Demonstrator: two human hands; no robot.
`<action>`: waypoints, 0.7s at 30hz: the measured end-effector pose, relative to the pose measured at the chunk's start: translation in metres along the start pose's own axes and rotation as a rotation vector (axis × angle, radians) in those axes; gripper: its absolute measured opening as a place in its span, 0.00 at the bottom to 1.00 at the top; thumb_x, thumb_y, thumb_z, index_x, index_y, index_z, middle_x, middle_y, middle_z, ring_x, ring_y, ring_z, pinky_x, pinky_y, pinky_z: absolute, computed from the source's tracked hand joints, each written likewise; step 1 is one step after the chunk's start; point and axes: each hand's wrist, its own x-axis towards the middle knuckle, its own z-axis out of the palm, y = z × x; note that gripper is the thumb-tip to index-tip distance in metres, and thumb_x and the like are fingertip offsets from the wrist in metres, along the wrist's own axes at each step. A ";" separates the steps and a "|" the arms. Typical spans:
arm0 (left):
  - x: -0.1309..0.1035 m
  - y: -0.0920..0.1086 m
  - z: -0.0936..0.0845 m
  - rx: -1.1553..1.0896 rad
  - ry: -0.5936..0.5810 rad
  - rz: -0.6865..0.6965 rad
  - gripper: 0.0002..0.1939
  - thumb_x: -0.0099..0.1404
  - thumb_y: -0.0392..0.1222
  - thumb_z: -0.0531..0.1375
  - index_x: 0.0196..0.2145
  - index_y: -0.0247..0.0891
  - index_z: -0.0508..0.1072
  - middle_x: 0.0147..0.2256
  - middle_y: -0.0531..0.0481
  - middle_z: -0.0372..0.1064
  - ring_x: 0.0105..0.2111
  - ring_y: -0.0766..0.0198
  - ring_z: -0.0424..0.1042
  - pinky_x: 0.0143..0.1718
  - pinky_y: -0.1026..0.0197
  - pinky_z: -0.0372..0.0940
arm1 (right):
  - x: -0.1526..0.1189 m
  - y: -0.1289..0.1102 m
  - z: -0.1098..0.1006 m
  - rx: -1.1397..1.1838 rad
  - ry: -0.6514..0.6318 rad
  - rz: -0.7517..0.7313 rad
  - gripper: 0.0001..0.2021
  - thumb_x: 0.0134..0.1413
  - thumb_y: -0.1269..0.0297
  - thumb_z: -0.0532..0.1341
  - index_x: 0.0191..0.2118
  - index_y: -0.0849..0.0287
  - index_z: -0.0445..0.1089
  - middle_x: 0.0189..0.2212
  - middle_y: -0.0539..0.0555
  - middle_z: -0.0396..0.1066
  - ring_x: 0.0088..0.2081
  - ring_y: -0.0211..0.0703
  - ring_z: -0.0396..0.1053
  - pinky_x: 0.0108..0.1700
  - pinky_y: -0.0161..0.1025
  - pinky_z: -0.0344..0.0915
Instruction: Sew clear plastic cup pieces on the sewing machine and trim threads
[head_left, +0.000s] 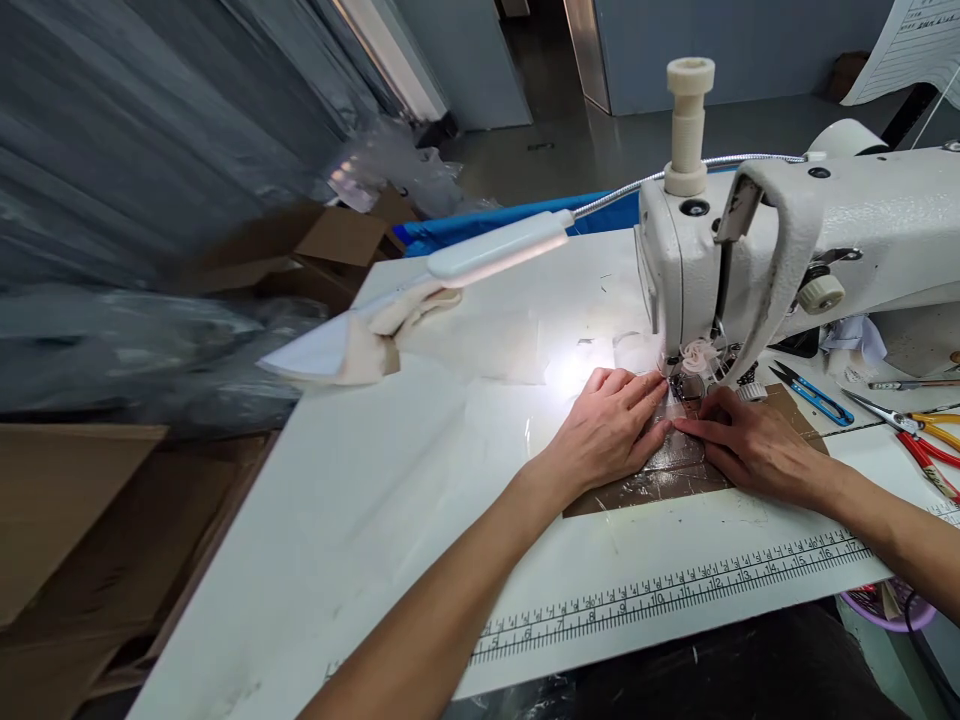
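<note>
A white sewing machine (780, 230) stands at the right, its needle area lit by a lamp. My left hand (611, 425) lies flat just left of the needle, palm down, fingers stretched toward the presser foot. My right hand (757, 445) is on the other side, fingers bent and closed close to the foot; whatever they may hold is hidden. The fingertips of both hands almost meet over a brown plate covered with clear film (667, 482). A small gathered pale pink piece of fabric (699, 355) shows beside the needle bar.
A white lamp (499, 248) reaches over the table. Blue-handled snips (814, 393), yellow-handled scissors (934, 425) and a red-handled tool (926, 465) lie at right. A pale cloth (367, 345) rests at the far left corner. A printed ruler (675, 600) runs along the front edge; cardboard boxes (75, 500) stand left.
</note>
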 end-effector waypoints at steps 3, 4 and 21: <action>-0.001 0.000 0.001 -0.017 0.027 -0.012 0.20 0.72 0.46 0.46 0.48 0.32 0.72 0.41 0.40 0.73 0.40 0.53 0.64 0.42 0.49 0.58 | -0.001 -0.001 0.001 0.001 0.023 -0.015 0.16 0.64 0.69 0.49 0.51 0.59 0.70 0.38 0.60 0.67 0.35 0.45 0.65 0.37 0.45 0.69; -0.001 0.000 0.001 -0.023 0.030 -0.016 0.20 0.72 0.46 0.46 0.48 0.32 0.72 0.41 0.40 0.73 0.40 0.52 0.64 0.42 0.49 0.58 | -0.001 -0.001 0.001 -0.003 0.028 -0.015 0.16 0.64 0.70 0.49 0.52 0.59 0.70 0.38 0.60 0.67 0.35 0.45 0.65 0.37 0.45 0.69; -0.003 -0.002 0.004 -0.095 0.054 -0.012 0.19 0.71 0.46 0.49 0.51 0.34 0.70 0.40 0.40 0.73 0.41 0.52 0.65 0.41 0.48 0.59 | -0.002 -0.002 0.000 0.021 0.007 0.010 0.16 0.64 0.71 0.49 0.52 0.58 0.69 0.41 0.60 0.65 0.36 0.44 0.64 0.39 0.47 0.70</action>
